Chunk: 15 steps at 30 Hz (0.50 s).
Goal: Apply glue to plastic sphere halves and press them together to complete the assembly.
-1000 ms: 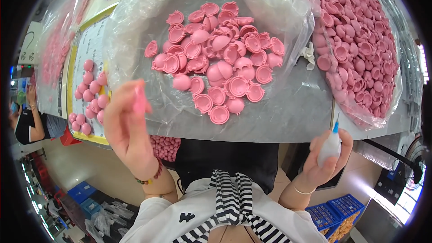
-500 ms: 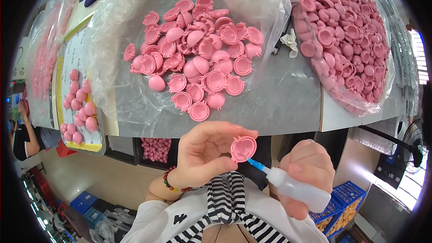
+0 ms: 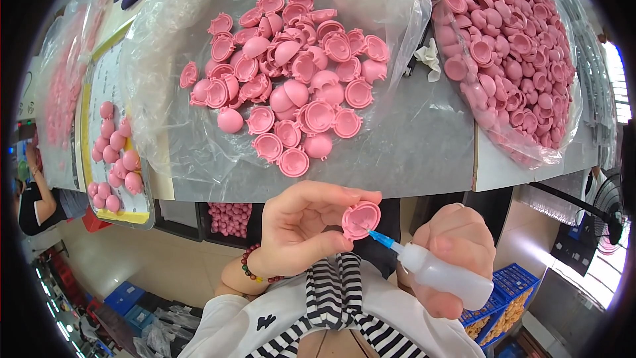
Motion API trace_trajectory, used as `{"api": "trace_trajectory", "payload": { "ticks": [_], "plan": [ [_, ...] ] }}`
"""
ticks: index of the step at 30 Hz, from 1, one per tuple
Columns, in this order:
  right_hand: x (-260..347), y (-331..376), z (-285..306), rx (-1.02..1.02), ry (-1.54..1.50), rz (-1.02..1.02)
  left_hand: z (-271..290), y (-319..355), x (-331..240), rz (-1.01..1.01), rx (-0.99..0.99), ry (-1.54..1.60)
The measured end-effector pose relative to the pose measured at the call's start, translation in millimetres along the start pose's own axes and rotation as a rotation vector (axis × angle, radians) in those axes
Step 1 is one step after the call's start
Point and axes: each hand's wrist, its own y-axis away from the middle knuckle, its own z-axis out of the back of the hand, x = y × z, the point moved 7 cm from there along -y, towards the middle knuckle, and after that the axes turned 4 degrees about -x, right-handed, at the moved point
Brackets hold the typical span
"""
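Between the thumb and fingers of my left hand is a pink plastic half-shell, its hollow side facing up toward me. My right hand is wrapped round a translucent white squeeze bottle. The bottle's blue needle tip points left, and its thin end reaches into the hollow of the half-shell. Whether any liquid comes out is too small to tell. Just beyond my hands, a loose pile of pink half-shells lies on a clear plastic sheet on the grey table.
A large clear bag of pink half-shells stands at the right. On the left, a yellow-edged tray holds several pink balls. Below the table edge, a dark bin contains pink pieces. Blue crates stand at lower right.
The bottle's tip has moved from the half-shell's lower rim into its hollow. The half-shell has tilted and shifted slightly right in my left hand.
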Motion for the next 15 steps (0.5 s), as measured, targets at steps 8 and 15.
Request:
{"api": "trace_trajectory", "payload": {
  "ticks": [8,15],
  "plan": [
    [-1.8,-1.6,-2.5,-0.001,0.033,0.043,1.0,-0.7,0.1,-0.007,-0.002,0.014],
    [-2.1,-3.0,-1.4,-0.065,0.099,0.064,2.0,-0.5,-5.9,-0.057,-0.056,-0.092]
  ]
}}
